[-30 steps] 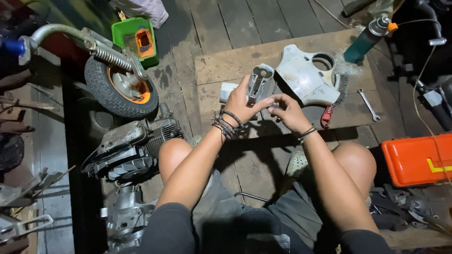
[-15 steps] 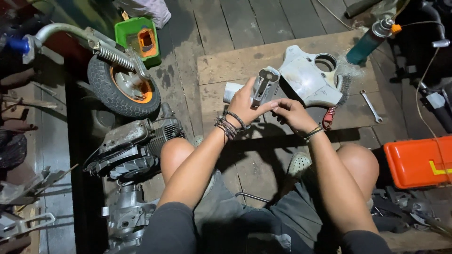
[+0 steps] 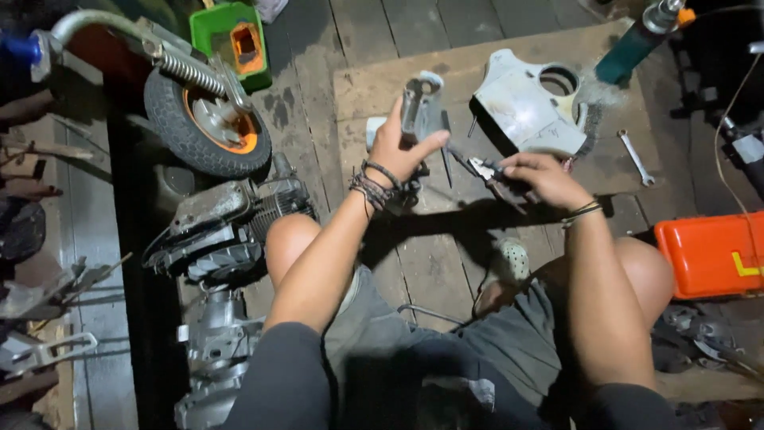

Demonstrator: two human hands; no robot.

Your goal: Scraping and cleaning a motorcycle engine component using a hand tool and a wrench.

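Right hand (image 3: pixel 541 177) now off metal part (image 3: pixel 419 111)

Held in left hand (image 3: pixel 398 151): dull grey cast-metal part (image 3: pixel 420 103), matt, faintly scuffed. In right hand (image 3: pixel 541 177): steel pliers (image 3: pixel 485 169), bright at the tips. Underneath: worn wooden board (image 3: pixel 374 87), rough, stained, matt. Nearby: pale painted cover (image 3: pixel 521 107), chipped and dusty; polished metal wrench (image 3: pixel 634 156); black rubber tyre (image 3: pixel 171 131), treaded, on a glossy orange rim; glossy orange plastic case (image 3: pixel 708 255); oily grey cast-metal engine (image 3: pixel 219 231)
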